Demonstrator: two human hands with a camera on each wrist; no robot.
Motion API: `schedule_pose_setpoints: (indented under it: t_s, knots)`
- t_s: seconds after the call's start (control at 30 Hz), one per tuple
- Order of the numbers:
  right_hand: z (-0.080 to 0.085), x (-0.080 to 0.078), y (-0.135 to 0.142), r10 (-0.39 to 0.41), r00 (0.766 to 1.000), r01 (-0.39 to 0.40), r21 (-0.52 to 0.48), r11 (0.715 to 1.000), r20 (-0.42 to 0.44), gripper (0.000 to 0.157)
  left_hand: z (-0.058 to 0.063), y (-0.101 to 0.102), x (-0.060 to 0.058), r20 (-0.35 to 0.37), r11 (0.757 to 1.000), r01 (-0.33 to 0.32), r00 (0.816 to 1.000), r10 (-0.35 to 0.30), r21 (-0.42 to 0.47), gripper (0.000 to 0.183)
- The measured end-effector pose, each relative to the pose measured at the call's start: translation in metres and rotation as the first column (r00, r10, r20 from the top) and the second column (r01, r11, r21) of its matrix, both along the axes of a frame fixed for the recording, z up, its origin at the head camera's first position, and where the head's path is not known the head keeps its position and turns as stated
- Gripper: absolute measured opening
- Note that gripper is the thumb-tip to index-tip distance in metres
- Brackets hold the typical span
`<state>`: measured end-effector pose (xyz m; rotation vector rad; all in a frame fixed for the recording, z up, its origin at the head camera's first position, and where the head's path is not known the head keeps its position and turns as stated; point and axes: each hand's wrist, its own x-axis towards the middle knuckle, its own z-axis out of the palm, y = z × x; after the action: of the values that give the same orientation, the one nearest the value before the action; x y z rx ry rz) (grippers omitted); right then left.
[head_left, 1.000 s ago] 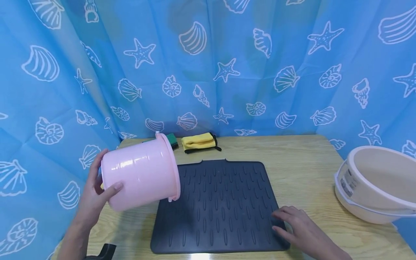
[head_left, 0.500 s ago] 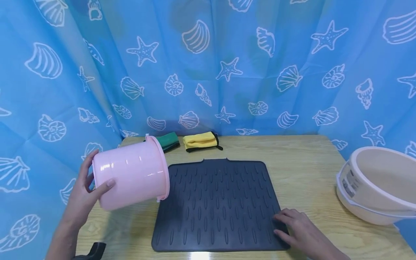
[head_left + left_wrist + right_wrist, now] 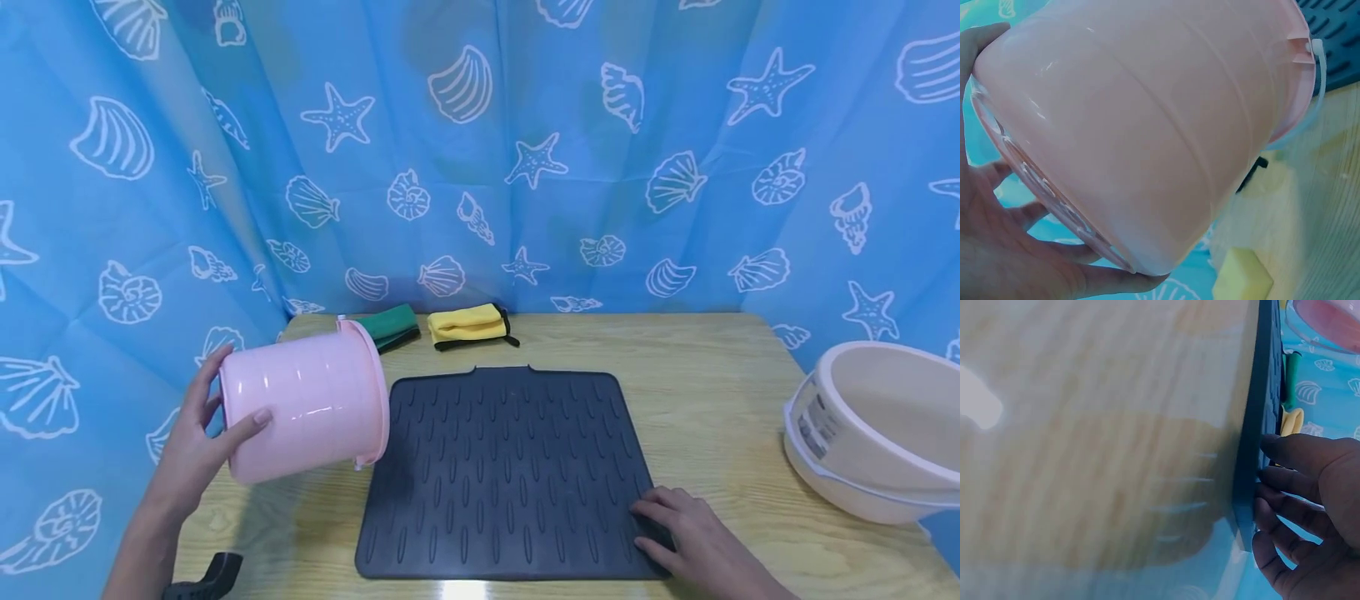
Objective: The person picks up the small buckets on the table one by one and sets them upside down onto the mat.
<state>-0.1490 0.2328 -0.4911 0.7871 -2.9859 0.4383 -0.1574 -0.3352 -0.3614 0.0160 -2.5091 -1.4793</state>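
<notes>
A pink plastic bucket [image 3: 307, 404] lies tipped on its side in the air at left in the head view, its mouth facing right. My left hand [image 3: 198, 446] grips it at the base, with the thumb along the near wall and the other fingers around the bottom rim. In the left wrist view, its pale handle [image 3: 1321, 75] hangs at the mouth. A black ribbed mat [image 3: 510, 475] lies on the table. My right hand [image 3: 686, 533] rests at the mat's lower right edge. The right wrist view shows its loosely bent fingertips touching that edge.
A cream basin [image 3: 821, 417] with a pale handle stands at the table's right side. Folded green [image 3: 390, 325] and yellow [image 3: 468, 325] cloths lie at the back edge. Beneath the bucket shows a yellow block [image 3: 1242, 278]. A blue shell-print curtain [image 3: 517, 158] surrounds the table [image 3: 697, 367].
My left hand has drawn the bucket left, off the mat's corner, baring more of the green cloth. My right fingers have come closer onto the mat's edge. The head view has shifted slightly.
</notes>
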Motion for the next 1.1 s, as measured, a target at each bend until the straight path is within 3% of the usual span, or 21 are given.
schedule_pose_setpoints:
  t_s: [0.47, 0.83, 1.1]
  knots:
    - [-0.008, 0.000, 0.003, 0.024, 0.997, -0.029, -0.069, 0.997, -0.067, 0.024, 0.001, 0.002, -0.007, 0.044, 0.994, -0.063, 0.997, 0.068, -0.093, 0.098]
    - [-0.011, 0.000, 0.002, 0.020, 0.997, -0.027, -0.093, 0.995, -0.075, 0.024, 0.024, 0.000, -0.014, -0.010, 0.968, -0.053, 0.999, 0.052, -0.245, 0.100]
    - [-0.012, 0.000, 0.002, 0.015, 0.997, -0.023, -0.097, 0.995, -0.075, 0.024, 0.028, 0.016, -0.028, -0.015, 0.960, 0.001, 1.000, -0.006, -0.282, 0.097]
